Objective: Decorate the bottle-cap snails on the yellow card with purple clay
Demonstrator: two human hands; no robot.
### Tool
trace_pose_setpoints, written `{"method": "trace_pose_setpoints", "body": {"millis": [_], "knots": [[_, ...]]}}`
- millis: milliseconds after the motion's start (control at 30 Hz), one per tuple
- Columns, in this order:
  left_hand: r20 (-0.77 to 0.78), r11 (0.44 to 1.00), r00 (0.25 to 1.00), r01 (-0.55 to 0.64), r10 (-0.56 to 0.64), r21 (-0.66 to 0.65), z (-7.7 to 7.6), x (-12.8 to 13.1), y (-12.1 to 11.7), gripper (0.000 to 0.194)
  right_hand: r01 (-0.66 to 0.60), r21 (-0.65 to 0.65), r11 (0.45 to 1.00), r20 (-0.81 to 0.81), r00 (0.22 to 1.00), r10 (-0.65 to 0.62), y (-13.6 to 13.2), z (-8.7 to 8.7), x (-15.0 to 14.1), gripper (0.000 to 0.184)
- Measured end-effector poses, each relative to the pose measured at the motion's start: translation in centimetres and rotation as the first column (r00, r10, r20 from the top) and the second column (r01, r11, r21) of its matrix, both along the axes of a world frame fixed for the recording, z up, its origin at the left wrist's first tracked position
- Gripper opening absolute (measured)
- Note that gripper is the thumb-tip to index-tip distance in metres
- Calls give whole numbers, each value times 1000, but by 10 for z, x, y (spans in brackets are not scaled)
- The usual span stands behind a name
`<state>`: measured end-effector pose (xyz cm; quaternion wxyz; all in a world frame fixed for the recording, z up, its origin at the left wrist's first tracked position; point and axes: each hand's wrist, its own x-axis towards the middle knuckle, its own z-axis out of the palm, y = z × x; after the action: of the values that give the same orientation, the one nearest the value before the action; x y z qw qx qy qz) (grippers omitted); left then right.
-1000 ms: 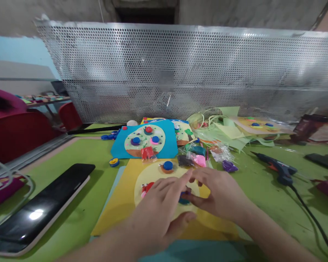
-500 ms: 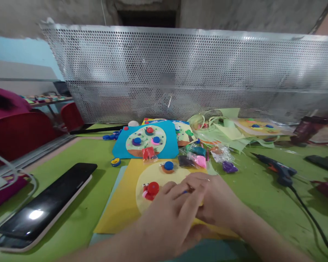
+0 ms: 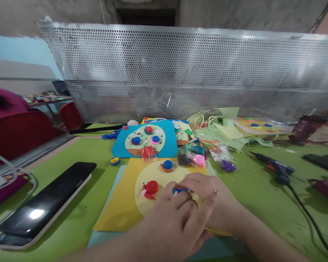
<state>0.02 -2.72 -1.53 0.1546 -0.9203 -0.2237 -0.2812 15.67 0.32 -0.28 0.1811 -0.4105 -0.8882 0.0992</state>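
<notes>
Low over the yellow card (image 3: 117,203), my left hand (image 3: 177,222) has its index finger curled against a blue bottle cap (image 3: 183,190) with bits of teal and white beside it. One finger of that hand sticks out to the right. My right hand (image 3: 211,196) arches over the cap from the other side, fingers bent down to it. Both hands partly cover the cap, and their fingertips are partly hidden. Left of them on the card's pale circle sits a red-capped clay snail (image 3: 151,188). Above is a blue-capped snail (image 3: 167,165) with an orange-brown body.
Behind the card lie a blue card (image 3: 117,147) with capped snails and small bags of coloured clay (image 3: 198,159). A glue gun (image 3: 276,167) with its cord is at right. A long black device (image 3: 49,203) lies at left. A perforated metal screen (image 3: 207,72) stands behind.
My left hand's fingers have curled more and shifted slightly, so more of the blue cap shows between the hands. The view has moved very slightly.
</notes>
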Motion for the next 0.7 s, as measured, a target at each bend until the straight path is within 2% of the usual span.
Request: {"method": "trace_pose_setpoints", "body": {"millis": [100, 200, 300, 467, 533, 600, 633, 700], "knots": [[61, 1000, 998, -25, 24, 16, 6, -8, -1, 33, 23, 28, 999, -38, 999, -22, 0, 1, 5, 16], [150, 990, 987, -33, 54, -135, 12, -18, -1, 35, 27, 78, 997, -67, 998, -22, 2, 2, 9, 13], [158, 970, 984, -37, 77, -240, 12, -18, 0, 41, 20, 102, 995, -80, 997, -12, 2, 2, 8, 16], [44, 990, 999, 4, 2, -144, 6, -5, -1, 34, -14, 1, 1000, -25, 1000, 14, -1, 1, 1, 8], [44, 986, 999, 9, -2, -166, 6, -5, -2, 35, -8, -9, 1000, -8, 1000, 8, -1, 2, 1, 7], [91, 959, 995, -3, 30, -284, 7, -9, -1, 41, 15, 0, 1000, -22, 1000, -15, -1, 3, 4, 9], [125, 929, 990, -19, 71, -371, 7, -12, -1, 47, 26, 5, 1000, -28, 999, -26, -1, 5, 6, 12], [181, 831, 966, -55, 184, -553, 8, -19, 2, 59, 39, 6, 999, -9, 999, -39, 1, 8, 9, 19]]}}
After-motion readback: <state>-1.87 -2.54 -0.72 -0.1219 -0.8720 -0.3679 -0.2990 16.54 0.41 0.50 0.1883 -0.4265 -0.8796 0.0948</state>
